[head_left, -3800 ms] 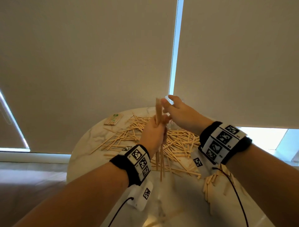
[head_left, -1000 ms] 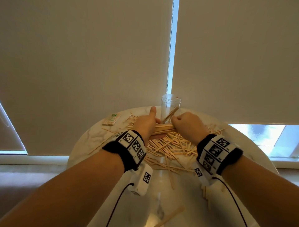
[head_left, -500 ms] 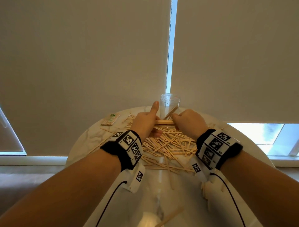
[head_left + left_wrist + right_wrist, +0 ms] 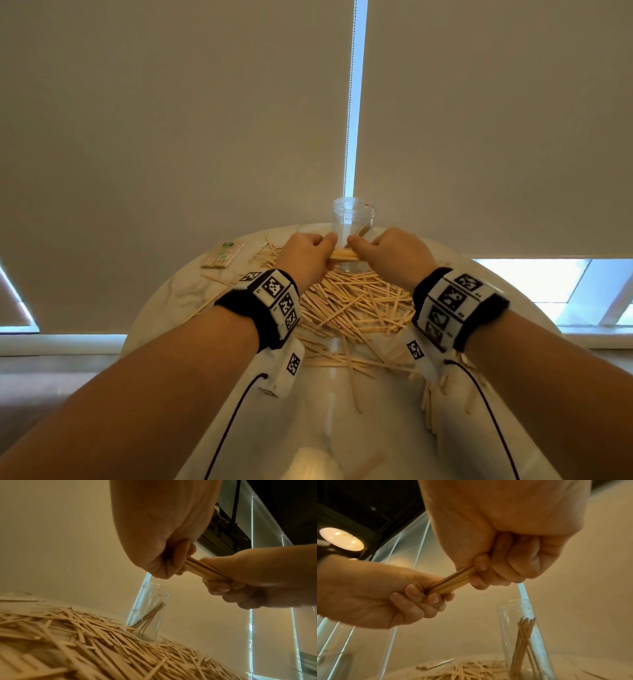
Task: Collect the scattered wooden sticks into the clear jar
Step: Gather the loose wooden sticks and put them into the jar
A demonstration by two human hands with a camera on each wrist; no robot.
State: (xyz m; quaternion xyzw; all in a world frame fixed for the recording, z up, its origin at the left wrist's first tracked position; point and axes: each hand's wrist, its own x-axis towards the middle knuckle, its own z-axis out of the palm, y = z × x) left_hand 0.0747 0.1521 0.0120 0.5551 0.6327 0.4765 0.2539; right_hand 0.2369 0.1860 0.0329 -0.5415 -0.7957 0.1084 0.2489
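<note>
Both hands are gripping one stick bundle at centre frame | left hand and right hand curling tight round opposite ends, seemingly squaring it | jar is standing just behind, holding few sticks | loose sticks are lying below.

The jar stands upright, mouth open, at the far edge of the desk, close before the blinds. Just in front of the jar, the left hand and right hand hold a bundle level across its lower body, above the desk. Air above the jar's mouth is open. A stick pile covers the desk up to the jar's base. A packet lies well left of the jar.
</note>
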